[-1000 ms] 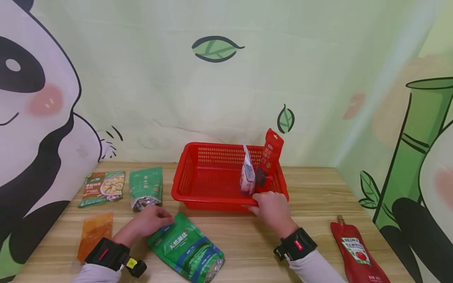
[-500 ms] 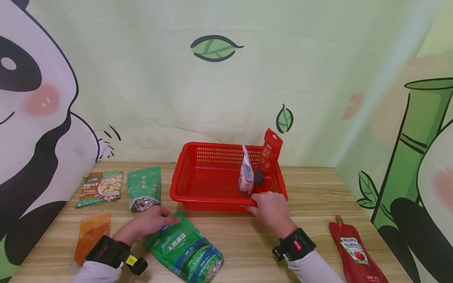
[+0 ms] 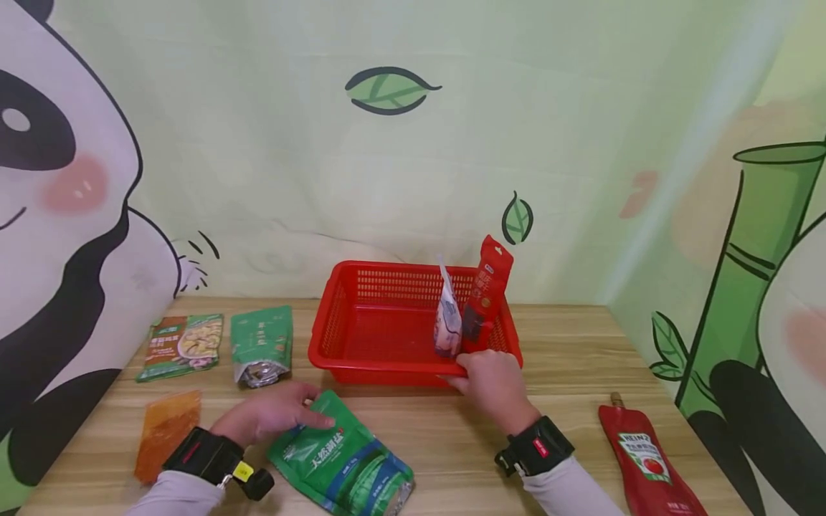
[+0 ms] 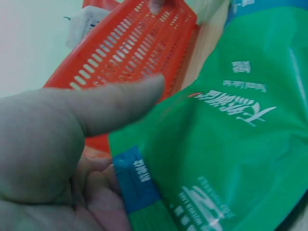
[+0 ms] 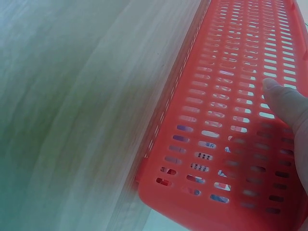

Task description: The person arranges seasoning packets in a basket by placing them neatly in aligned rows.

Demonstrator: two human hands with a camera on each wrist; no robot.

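left hand (image 3: 274, 416) pinches the glossy green-and-blue plastic pouch (image 3: 345, 459) at its edge, seemingly for purchase! right hand (image 3: 495, 383) grips the rectangular red plastic basket (image 3: 387, 375), likely steadying it.

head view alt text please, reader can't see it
A person's left hand touches a large green pouch on a wooden table; the right hand grips the near rim of a red basket holding two packets. Other packages lie either side.

On the tabletop (image 3: 452, 444), a lane is left between the green pouch (image 3: 348, 459) and the right hand (image 3: 494, 385). The red basket (image 3: 387, 374) can be entered from above on its left; its right is obstructed by a pale packet (image 3: 448, 326) and a red packet (image 3: 488, 290).
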